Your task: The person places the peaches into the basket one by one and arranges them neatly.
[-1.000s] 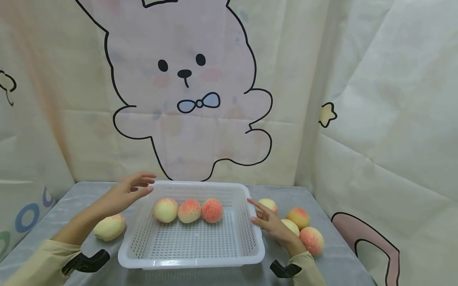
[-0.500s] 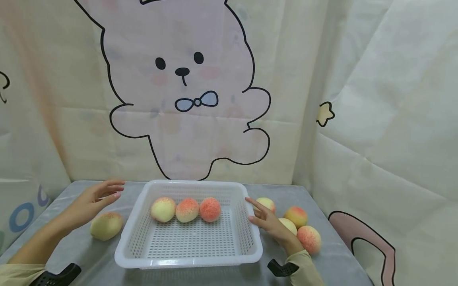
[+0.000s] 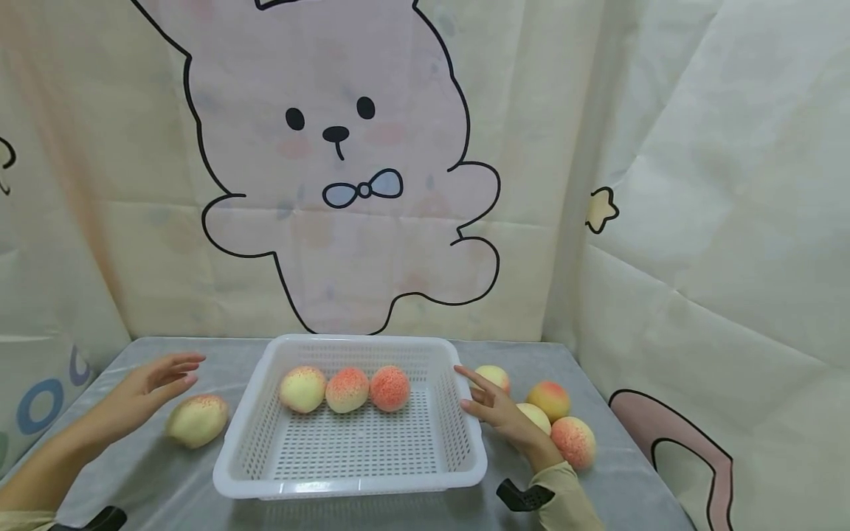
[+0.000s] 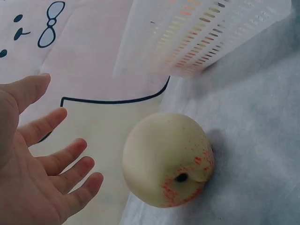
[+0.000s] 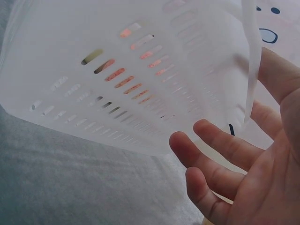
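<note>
My left hand (image 3: 141,394) hovers above and left of a pale peach (image 3: 197,421), fingers spread and holding nothing. In the left wrist view that peach (image 4: 168,160) lies on the grey cloth, apart from the fingertips. A white plastic basket (image 3: 352,487) with slotted walls sits in the middle. Three peaches stand in a row inside it: a pale one (image 3: 302,389), a pink-tipped one (image 3: 347,390) and a redder one (image 3: 389,389). My right hand (image 3: 508,420) rests on the basket's right rim, its fingers loosely extended along the outer wall (image 5: 117,93).
Right of the basket lie several more peaches, among them a yellow-orange one (image 3: 550,400) and a reddish one (image 3: 574,443). The grey cloth (image 3: 166,487) covers the table. A curtain (image 3: 358,258) with a cartoon bear hangs behind the table's back edge.
My left hand has moved left and down, from beside the basket's far left corner to near the loose peach. My right hand stays at the rim. The view has shifted slightly.
</note>
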Motion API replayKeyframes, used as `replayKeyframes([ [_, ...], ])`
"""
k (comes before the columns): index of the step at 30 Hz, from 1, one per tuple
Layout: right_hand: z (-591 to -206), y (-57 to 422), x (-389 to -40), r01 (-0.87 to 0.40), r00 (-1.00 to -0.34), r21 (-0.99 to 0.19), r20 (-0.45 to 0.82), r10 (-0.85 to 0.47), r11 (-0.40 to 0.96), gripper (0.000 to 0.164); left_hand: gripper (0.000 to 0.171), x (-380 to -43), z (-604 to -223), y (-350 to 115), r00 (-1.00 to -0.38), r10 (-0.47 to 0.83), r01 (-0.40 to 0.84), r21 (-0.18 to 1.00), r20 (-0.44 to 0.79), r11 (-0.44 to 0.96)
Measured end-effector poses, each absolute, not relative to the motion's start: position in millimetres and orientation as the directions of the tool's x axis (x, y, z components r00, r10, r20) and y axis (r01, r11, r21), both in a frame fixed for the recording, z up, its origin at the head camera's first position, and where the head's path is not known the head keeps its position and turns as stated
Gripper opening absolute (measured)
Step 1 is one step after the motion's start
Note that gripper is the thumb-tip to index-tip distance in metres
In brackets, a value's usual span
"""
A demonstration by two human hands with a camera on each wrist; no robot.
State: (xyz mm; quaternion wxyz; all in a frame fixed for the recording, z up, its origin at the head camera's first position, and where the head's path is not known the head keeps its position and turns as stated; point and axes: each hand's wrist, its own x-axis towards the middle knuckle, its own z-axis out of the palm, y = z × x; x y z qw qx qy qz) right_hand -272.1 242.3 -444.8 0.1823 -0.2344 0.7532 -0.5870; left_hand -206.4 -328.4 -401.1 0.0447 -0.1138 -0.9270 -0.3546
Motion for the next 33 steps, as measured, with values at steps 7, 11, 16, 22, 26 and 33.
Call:
replayKeyframes([
  [7, -446, 242, -272, -0.139, -0.819, -0.975, 0.014, -0.574, 0.174, 0.066, 0.049, -208, -415, -341, -0.973, 0.202, 0.220, 0.684, 0.108, 0.695],
  [11, -447, 242, -273, -0.133, -0.816, -0.975, 0.008, -0.578, 0.176, 0.065, 0.049, -208, -422, -347, -0.971, 0.216, 0.226, 0.693, 0.103, 0.684],
  [16, -446, 242, -273, -0.132, -0.813, -0.975, 0.005, -0.582, 0.176, 0.066, 0.055, -209, -432, -352, -0.974, 0.219, 0.197, 0.712, 0.062, 0.674],
  [22, -445, 243, -273, -0.139, -0.814, -0.974, 0.009, -0.580, 0.180, 0.065, 0.056, -213, -440, -357, -0.964, 0.265, 0.145, 0.773, -0.032, 0.618],
  [26, -445, 243, -273, -0.142, -0.814, -0.972, 0.006, -0.581, 0.188, 0.065, 0.060, -215, -445, -361, -0.947, 0.308, 0.094, 0.833, -0.094, 0.546],
  [33, -446, 243, -274, -0.134, -0.813, -0.971, -0.006, -0.582, 0.198, 0.064, 0.069, -217, -447, -360, -0.910, 0.364, 0.013, 0.863, -0.199, 0.504],
])
